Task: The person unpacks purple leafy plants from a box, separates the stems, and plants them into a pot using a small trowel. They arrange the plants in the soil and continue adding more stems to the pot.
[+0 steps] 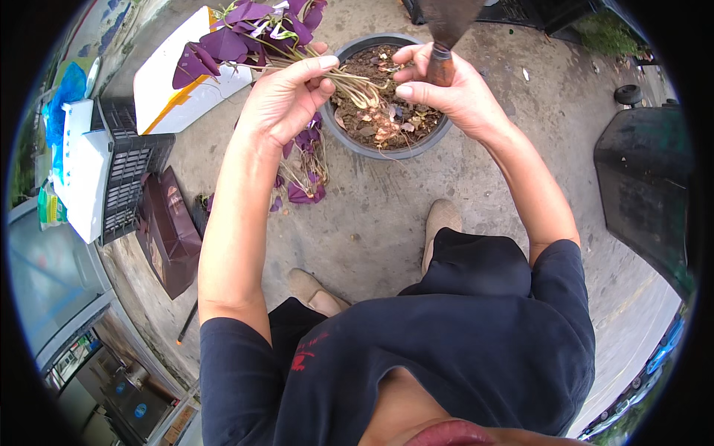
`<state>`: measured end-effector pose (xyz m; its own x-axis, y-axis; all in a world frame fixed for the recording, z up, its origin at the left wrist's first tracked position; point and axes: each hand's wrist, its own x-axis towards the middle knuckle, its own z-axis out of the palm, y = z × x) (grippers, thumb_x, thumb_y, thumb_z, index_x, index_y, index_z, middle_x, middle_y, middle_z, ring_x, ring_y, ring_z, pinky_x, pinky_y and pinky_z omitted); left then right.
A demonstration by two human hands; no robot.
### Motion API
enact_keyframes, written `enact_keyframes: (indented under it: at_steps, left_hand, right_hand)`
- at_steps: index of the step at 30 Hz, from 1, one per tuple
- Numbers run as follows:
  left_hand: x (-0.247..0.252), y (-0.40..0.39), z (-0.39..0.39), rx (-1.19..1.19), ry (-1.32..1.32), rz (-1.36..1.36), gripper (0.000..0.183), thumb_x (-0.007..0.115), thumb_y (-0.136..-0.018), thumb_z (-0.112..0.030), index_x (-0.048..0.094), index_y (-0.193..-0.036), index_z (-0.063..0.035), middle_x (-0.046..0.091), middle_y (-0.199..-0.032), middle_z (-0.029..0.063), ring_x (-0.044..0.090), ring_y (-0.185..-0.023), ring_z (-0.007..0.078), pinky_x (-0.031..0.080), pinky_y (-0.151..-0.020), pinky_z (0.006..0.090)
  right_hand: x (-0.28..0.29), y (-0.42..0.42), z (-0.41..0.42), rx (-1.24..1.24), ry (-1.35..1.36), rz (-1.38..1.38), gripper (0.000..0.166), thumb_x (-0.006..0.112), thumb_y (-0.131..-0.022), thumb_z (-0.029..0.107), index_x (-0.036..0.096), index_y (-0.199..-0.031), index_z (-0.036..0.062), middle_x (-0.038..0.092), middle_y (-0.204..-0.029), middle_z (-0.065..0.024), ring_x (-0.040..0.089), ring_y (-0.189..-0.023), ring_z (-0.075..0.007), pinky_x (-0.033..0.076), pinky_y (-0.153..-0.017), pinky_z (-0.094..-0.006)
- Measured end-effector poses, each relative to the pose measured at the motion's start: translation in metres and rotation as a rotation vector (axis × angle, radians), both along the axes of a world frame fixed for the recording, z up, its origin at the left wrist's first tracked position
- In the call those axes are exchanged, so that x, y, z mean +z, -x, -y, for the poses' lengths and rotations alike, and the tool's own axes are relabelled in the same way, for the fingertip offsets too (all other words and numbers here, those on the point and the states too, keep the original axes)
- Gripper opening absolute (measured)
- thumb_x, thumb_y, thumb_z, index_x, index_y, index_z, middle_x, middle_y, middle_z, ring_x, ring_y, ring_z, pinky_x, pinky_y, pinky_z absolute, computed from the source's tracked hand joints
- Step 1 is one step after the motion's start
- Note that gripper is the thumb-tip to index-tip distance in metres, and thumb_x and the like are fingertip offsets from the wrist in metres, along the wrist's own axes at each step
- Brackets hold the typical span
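Note:
In my left hand (293,92) I hold a bunch of purple-leaved oxalis (231,44) by its long pale stems; some white flowers show among the leaves. Its root ends lie over a round grey plastic pot (357,146) of dark soil (357,125) with dry leaves and pale root clumps. My right hand (452,89) is at the pot's right side, around the wooden handle (440,68) of a tool with a broad, worn metal blade (450,19) pointing away from me. Its thumb and fingertips are apart above the soil. More purple stems and leaves (307,189) lie on the concrete left of the pot.
A white foam box (184,106) with yellow tape stands beyond my left hand. At the left are a black plastic crate (125,184), a white foam panel (89,189) and a brown paper bag (173,240). A large dark bin (641,173) stands at the right.

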<state>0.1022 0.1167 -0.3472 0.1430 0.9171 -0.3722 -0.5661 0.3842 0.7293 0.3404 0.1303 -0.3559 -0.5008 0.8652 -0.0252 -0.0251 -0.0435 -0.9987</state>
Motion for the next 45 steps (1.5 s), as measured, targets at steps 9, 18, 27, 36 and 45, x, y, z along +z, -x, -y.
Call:
enact_keyframes:
  at_steps: [9, 18, 27, 36, 45]
  left_hand:
    - [0.002, 0.000, 0.012, -0.124, -0.022, -0.076, 0.043, 0.065, -0.077, 0.001, 0.047, -0.115, 0.0037, 0.061, -0.093, 0.0099, 0.058, -0.079, 0.0136, 0.048, -0.067, 0.0217]
    - [-0.013, -0.006, 0.017, -0.157, -0.094, -0.245, 0.045, 0.068, -0.078, -0.012, 0.049, -0.117, -0.0033, 0.061, -0.095, 0.0020, 0.055, -0.086, 0.0096, 0.044, -0.069, 0.0250]
    - [-0.023, -0.005, 0.023, -0.072, -0.093, -0.124, 0.043, 0.069, -0.076, -0.010, 0.051, -0.115, -0.0046, 0.063, -0.091, 0.0018, 0.057, -0.081, 0.0098, 0.045, -0.066, 0.0246]
    - [-0.019, -0.006, 0.029, -0.180, -0.170, -0.106, 0.055, 0.063, -0.074, -0.002, 0.042, -0.124, -0.0047, 0.060, -0.100, 0.0080, 0.058, -0.094, 0.0187, 0.048, -0.083, 0.0360]
    - [-0.026, -0.004, 0.033, -0.128, -0.101, 0.037, 0.055, 0.063, -0.075, 0.001, 0.040, -0.125, -0.0032, 0.063, -0.097, 0.0089, 0.061, -0.092, 0.0206, 0.048, -0.084, 0.0390]
  right_hand:
    - [0.004, 0.024, -0.007, 0.089, -0.014, 0.075, 0.018, 0.068, -0.078, 0.009, 0.051, -0.082, 0.0074, 0.064, -0.083, -0.0019, 0.057, -0.077, -0.0069, 0.046, -0.066, -0.0244]
    - [0.009, 0.016, -0.011, 0.131, 0.015, 0.143, 0.019, 0.068, -0.079, 0.012, 0.050, -0.085, 0.0068, 0.064, -0.084, -0.0044, 0.058, -0.068, -0.0085, 0.048, -0.059, -0.0235]
    - [0.009, 0.017, -0.010, 0.299, 0.043, 0.157, 0.017, 0.065, -0.079, 0.007, 0.050, -0.086, 0.0044, 0.062, -0.086, -0.0044, 0.058, -0.070, -0.0090, 0.047, -0.062, -0.0234]
    - [0.018, 0.018, -0.002, 0.283, 0.018, 0.212, 0.012, 0.060, -0.082, 0.007, 0.051, -0.090, 0.0031, 0.060, -0.076, -0.0012, 0.059, -0.070, -0.0077, 0.046, -0.060, -0.0224]
    - [0.013, 0.018, -0.003, 0.194, -0.140, 0.322, 0.030, 0.066, -0.081, 0.010, 0.050, -0.106, 0.0023, 0.057, -0.076, 0.0013, 0.054, -0.067, -0.0047, 0.046, -0.059, -0.0212]
